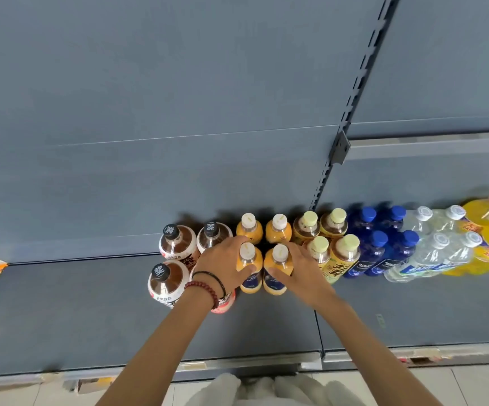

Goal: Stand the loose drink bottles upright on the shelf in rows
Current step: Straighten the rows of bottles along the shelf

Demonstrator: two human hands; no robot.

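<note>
Gripping with curled fingers the left orange juice bottle (250, 281) in the left hand (222, 259) and the right orange juice bottle (275, 281) in the right hand (302, 273), both upright toward the back edge of the shelf (91, 312) among standing rows of other bottles (342, 250); probably far along, with no lying bottles in sight.

I'm looking into a shop aisle: a grey-blue metal gondola shelf (91, 317) with a slotted upright (351, 112) on its back panel (179, 83) and a label strip (237, 365) along its front edge (print too blurred to read). Matching drinks stand two-deep along the back edge: black-capped tea bottles (176, 241), orange juice bottles (278, 230), blue bottles (376, 247), clear water bottles (430, 253).
</note>
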